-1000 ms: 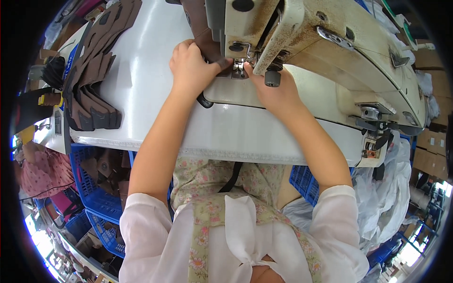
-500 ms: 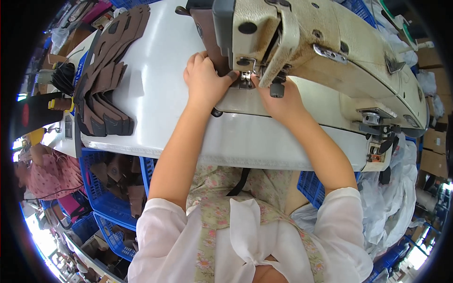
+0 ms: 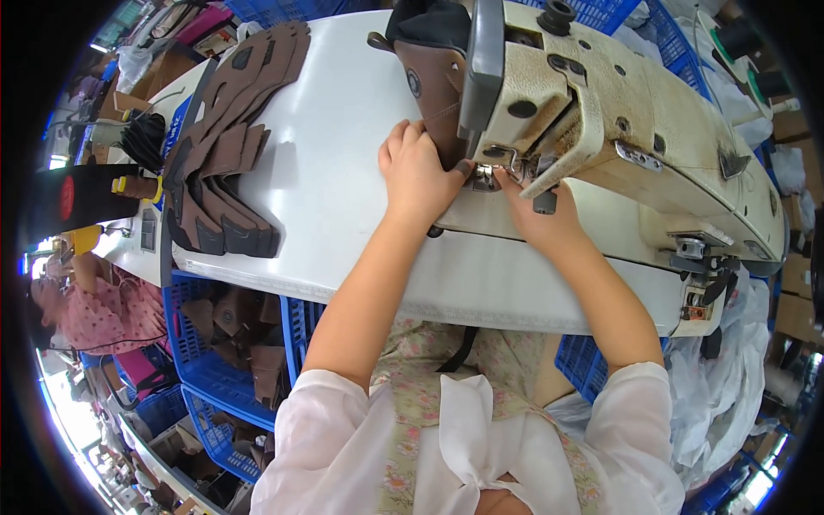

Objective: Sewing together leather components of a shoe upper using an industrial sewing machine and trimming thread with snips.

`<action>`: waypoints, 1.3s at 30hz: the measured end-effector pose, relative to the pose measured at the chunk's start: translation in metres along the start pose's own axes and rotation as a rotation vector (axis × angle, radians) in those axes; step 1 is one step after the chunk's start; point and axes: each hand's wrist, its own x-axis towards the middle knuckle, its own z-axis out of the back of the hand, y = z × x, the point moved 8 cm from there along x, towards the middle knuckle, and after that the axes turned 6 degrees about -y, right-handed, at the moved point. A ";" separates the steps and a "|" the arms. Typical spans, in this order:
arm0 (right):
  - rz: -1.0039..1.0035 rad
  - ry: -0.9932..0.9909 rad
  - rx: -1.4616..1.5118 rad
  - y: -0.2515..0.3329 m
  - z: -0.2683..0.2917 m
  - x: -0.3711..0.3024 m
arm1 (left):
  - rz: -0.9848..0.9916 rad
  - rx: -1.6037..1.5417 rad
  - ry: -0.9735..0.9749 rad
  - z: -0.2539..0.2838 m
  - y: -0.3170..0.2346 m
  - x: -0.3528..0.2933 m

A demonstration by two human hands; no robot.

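A cream industrial sewing machine (image 3: 618, 129) stands on a white table (image 3: 335, 189). A brown leather piece (image 3: 436, 94) lies under its head and runs away from me. My left hand (image 3: 416, 176) lies flat on the near end of this piece, fingers pressing it down just left of the needle area (image 3: 489, 172). My right hand (image 3: 536, 215) sits under the machine head, fingertips touching the leather at the presser foot; the fingertips are partly hidden by the machine.
A fanned stack of brown leather pieces (image 3: 227, 146) lies on the table's left part. Blue plastic crates (image 3: 223, 343) with more pieces stand below the table on the left. Another person in pink (image 3: 103, 313) sits at far left. Plastic bags (image 3: 738, 386) hang at the right.
The view has shifted so the machine and hands sit lower and more central. Both hands stay on the leather at the needle, and more of the piece shows beyond the machine head.
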 end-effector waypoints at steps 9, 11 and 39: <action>0.190 0.146 -0.184 0.005 -0.003 -0.008 | -0.011 -0.028 -0.006 -0.001 -0.001 0.001; 0.175 0.193 -0.244 0.006 -0.005 -0.006 | -0.010 -0.020 -0.009 0.000 -0.001 0.002; 0.261 0.044 -0.093 0.037 0.015 0.003 | -0.006 -0.010 0.019 0.002 0.000 0.002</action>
